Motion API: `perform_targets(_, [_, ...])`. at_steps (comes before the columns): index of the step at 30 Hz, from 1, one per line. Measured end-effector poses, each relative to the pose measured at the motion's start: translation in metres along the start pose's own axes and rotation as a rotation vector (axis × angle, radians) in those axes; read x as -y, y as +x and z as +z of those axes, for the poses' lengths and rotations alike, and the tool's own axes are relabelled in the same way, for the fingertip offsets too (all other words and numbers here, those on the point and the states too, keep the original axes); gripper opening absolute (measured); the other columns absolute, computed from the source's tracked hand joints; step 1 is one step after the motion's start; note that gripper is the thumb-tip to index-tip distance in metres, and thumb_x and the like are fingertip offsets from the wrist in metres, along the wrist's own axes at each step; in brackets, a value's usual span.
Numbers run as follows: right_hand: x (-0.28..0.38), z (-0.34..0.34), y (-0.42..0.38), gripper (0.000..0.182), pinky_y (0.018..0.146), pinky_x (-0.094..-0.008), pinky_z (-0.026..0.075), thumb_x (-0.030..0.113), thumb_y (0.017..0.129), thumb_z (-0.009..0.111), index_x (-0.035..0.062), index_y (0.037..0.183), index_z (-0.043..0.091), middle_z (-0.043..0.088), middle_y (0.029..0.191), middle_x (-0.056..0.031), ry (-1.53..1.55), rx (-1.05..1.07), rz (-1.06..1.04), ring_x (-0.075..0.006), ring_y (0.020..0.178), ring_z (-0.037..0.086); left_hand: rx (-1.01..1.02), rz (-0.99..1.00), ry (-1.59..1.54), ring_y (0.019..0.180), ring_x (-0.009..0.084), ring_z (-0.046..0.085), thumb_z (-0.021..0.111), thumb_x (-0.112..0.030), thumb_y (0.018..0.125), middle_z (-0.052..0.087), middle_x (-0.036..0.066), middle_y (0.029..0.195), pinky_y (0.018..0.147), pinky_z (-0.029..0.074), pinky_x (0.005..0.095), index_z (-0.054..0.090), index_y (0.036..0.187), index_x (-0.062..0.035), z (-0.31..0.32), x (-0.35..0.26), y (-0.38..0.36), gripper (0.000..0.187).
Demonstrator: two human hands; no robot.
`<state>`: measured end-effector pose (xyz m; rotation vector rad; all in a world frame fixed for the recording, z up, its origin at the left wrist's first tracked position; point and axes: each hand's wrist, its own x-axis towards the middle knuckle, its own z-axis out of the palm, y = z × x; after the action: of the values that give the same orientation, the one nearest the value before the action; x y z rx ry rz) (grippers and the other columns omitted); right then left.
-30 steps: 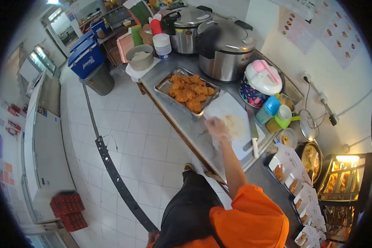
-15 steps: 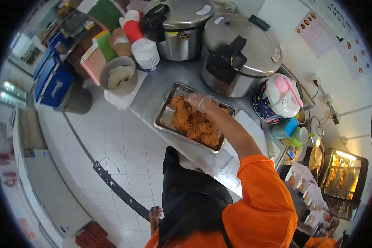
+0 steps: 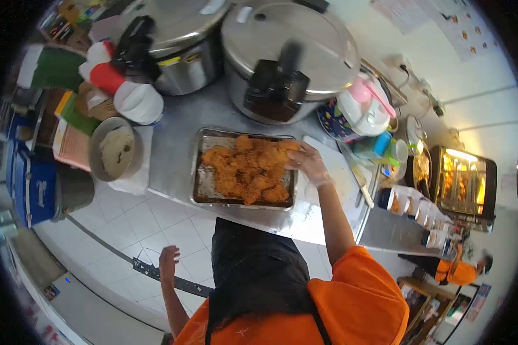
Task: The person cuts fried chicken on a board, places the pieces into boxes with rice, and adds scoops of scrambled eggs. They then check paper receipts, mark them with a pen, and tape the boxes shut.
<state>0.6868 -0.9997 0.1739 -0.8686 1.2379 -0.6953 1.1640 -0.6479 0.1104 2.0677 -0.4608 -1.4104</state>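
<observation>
A metal tray on the steel counter carries several pieces of golden-brown fried chicken. At its right edge is my right hand, in a clear plastic glove, its fingers closed around a piece of fried chicken. Part of that piece is hidden by the fingers. My left hand hangs in the air over the floor, left of the black apron, with nothing in it and its fingers loosely extended.
Two large steel cookers stand behind the tray. Right of it lie a white cutting board and a knife. A bowl of pale flour-like powder is at the left. Farther right are a lit warming cabinet and a co-worker.
My right hand has moved from over the middle of the tray to its right edge, with a chicken piece in its fingers. My left hand has risen. The view has turned.
</observation>
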Motion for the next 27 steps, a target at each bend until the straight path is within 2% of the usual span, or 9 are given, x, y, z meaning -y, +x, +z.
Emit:
perform_targets(5, [-0.068,-0.116,-0.086,0.042,0.08,-0.0336,0.062,0.015,0.091,0.074,0.0029,0.128,0.058,0.068,0.108,-0.0077,0.226,-0.291,0.05,-0.0181,0.092,0.07,0.254,0.193,0.165,0.099,0.0171,0.065,0.051,-0.042,0.104,0.07,0.007,0.111,0.082,0.05,0.0334,0.064,0.119,-0.0072,0.062,-0.101,0.009,0.04])
perform_targets(9, [-0.11,-0.194,-0.107,0.045,0.074,-0.0332,0.059,0.02,0.089,0.076,0.0032,0.128,0.062,0.072,0.108,-0.0128,0.122,-0.275,0.157,-0.0214,0.09,0.071,0.406,0.284,0.269,0.102,0.016,0.065,0.05,-0.039,0.107,0.07,0.006,0.113,0.084,0.049,0.0323,0.063,0.121,-0.0066,0.142,-0.16,-0.014,0.038])
perform_targets(11, [-0.109,-0.215,-0.11,0.047,0.077,-0.0344,0.06,0.027,0.088,0.077,-0.0001,0.124,0.062,0.071,0.112,-0.0144,-0.505,-0.324,0.268,-0.0233,0.094,0.072,0.442,0.281,0.303,0.102,0.016,0.065,0.05,-0.038,0.107,0.069,0.006,0.113,0.085,0.049,0.0321,0.063,0.121,-0.0065,0.179,-0.174,-0.032,0.037])
perform_targets(12, [-0.132,-0.231,-0.112,0.046,0.07,-0.0371,0.059,0.032,0.088,0.073,0.0001,0.12,0.063,0.071,0.1,-0.0192,-1.149,-0.425,0.017,-0.0307,0.09,0.072,0.479,0.285,0.318,0.102,0.0159,0.065,0.05,-0.036,0.107,0.069,0.007,0.113,0.085,0.049,0.0319,0.063,0.121,-0.0063,0.199,-0.179,-0.042,0.035])
perform_targets(15, [-0.117,-0.271,-0.136,0.031,0.065,-0.0416,0.058,0.025,0.092,0.064,0.0,0.11,0.065,0.068,0.089,-0.023,-1.552,-0.683,-0.18,-0.0367,0.089,0.07,0.541,0.29,0.365,0.103,0.0153,0.065,0.052,-0.033,0.107,0.069,0.007,0.113,0.087,0.049,0.0319,0.062,0.122,-0.005,0.256,-0.196,-0.067,0.033])
perform_targets(16, [-0.13,-0.29,-0.133,0.019,0.063,-0.0452,0.057,0.014,0.091,0.057,-0.0007,0.102,0.063,0.066,0.08,-0.0218,-1.606,-0.745,-0.091,-0.0371,0.083,0.07,0.538,0.289,0.382,0.103,0.0153,0.065,0.052,-0.033,0.107,0.069,0.007,0.113,0.087,0.049,0.0319,0.062,0.122,-0.005,0.275,-0.203,-0.072,0.033])
perform_targets(19, [-0.163,-0.336,-0.124,0.017,0.065,-0.0466,0.058,0.011,0.091,0.054,-0.0018,0.098,0.062,0.068,0.082,-0.0224,-1.444,-0.603,-0.081,-0.0378,0.079,0.071,0.706,0.416,0.386,0.104,0.0152,0.064,0.056,-0.027,0.106,0.069,0.007,0.111,0.087,0.051,0.0305,0.062,0.122,-0.0029,0.34,-0.224,-0.078,0.03])
perform_targets(21, [-0.166,-0.335,-0.116,0.017,0.065,-0.0462,0.058,0.011,0.091,0.053,-0.0014,0.099,0.063,0.069,0.084,-0.0221,-1.387,-0.667,-0.061,-0.0388,0.076,0.071,0.799,0.491,0.364,0.103,0.0154,0.065,0.057,-0.026,0.105,0.068,0.007,0.111,0.086,0.051,0.0298,0.063,0.12,-0.0023,0.39,-0.239,-0.073,0.028])
perform_targets(27, [-0.15,-0.293,-0.141,0.034,0.078,-0.0488,0.059,0.024,0.099,0.043,0.0,0.108,0.065,0.071,0.091,-0.0244,-1.288,-0.351,0.221,-0.0411,0.088,0.072,0.886,0.796,0.563,0.095,0.0138,0.064,0.062,-0.024,0.101,0.069,0.006,0.099,0.085,0.051,0.0305,0.065,0.108,-0.0009,0.551,-0.294,-0.046,0.024])
